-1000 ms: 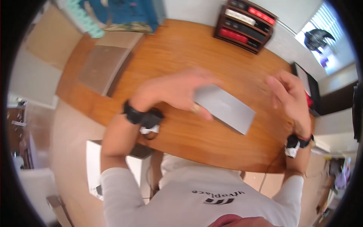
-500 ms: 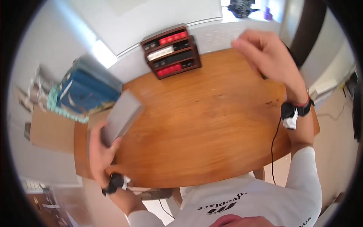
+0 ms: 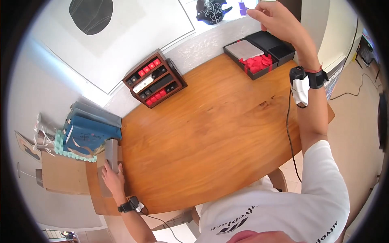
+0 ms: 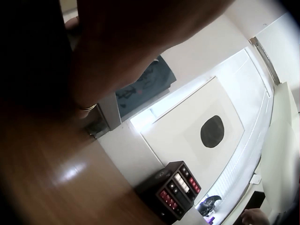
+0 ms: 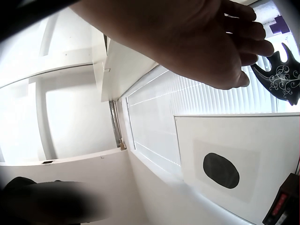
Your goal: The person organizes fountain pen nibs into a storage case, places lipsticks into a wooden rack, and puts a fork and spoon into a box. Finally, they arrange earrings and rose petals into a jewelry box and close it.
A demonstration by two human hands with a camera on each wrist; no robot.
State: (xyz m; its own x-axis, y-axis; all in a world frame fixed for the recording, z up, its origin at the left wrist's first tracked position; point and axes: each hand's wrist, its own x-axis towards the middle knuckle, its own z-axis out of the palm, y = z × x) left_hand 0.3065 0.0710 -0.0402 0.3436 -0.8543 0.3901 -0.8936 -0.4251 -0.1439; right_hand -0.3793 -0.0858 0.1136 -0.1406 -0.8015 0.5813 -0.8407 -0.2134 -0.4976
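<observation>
A long grey box (image 3: 111,150) lies at the left end of the wooden table, over a larger flat brown-grey box (image 3: 104,184). My left hand (image 3: 114,182) grips the near end of the long box, thumb on its right side and fingers on the left. In the left wrist view my dark left hand (image 4: 112,56) hides most of what it holds. My right hand (image 3: 277,22) is raised beyond the table's far right, fingers loosely bent, holding nothing. The right wrist view shows the same hand (image 5: 211,47) in front of window blinds.
A dark wooden rack (image 3: 154,79) with red, white and black blocks stands at the back. Behind the right side lies an opened black box (image 3: 259,75) with red filling. Blue bags (image 3: 95,129) stand at the left. A black cable (image 3: 288,133) hangs from my right wrist.
My left hand has carried the long grey box from the table's middle to its left end. My right hand has moved up and away. The head view has turned, bringing the opened black box into sight.
</observation>
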